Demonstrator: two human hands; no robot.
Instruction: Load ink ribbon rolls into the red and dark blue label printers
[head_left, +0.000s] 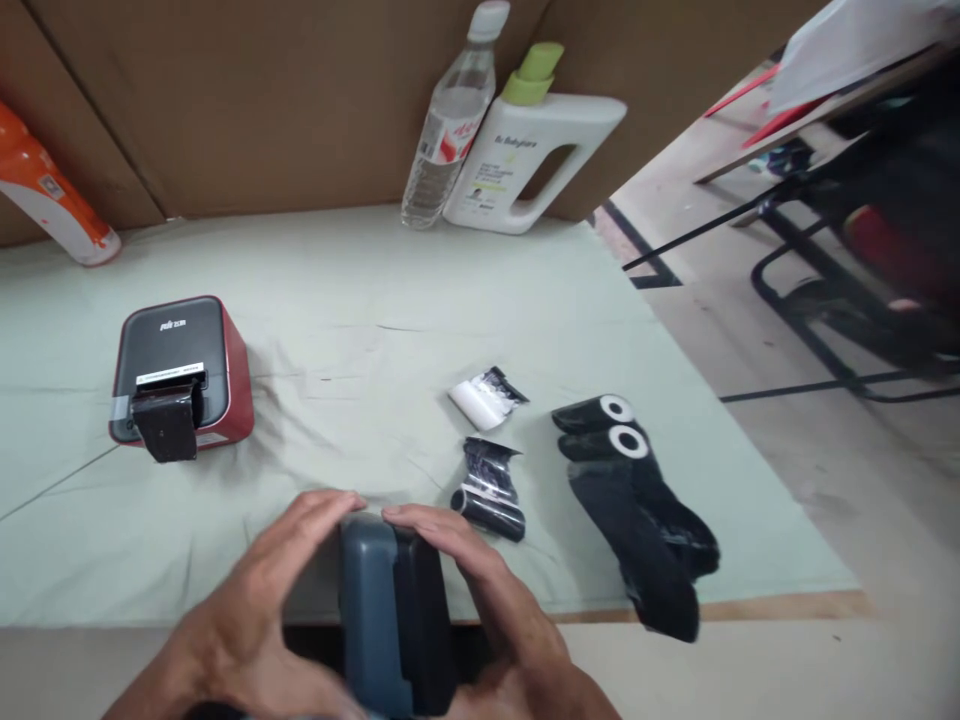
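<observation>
At the near edge of the table, both my hands cup a rounded blue-grey and black device (371, 610), whose exact kind I cannot make out. My left hand (251, 590) curves round its left side, fingertips at the far end. On the opposite side, my right hand (502, 600) reaches over the black half with its fingers bent. The lower part of the device is cut off by the frame. Just beyond my right fingers lies a small black ribbon roll (491, 500), partly unwound. Behind that is a white roll with a black tail (487, 398).
Two black rolls with white cores (628, 440) trail dark strips over the front edge. A red-and-black label printer (180, 370) stands left. Against the brown back panel are an orange bottle (52, 190), a clear water bottle (450, 130) and a white detergent bottle (502, 160). A chair frame is right.
</observation>
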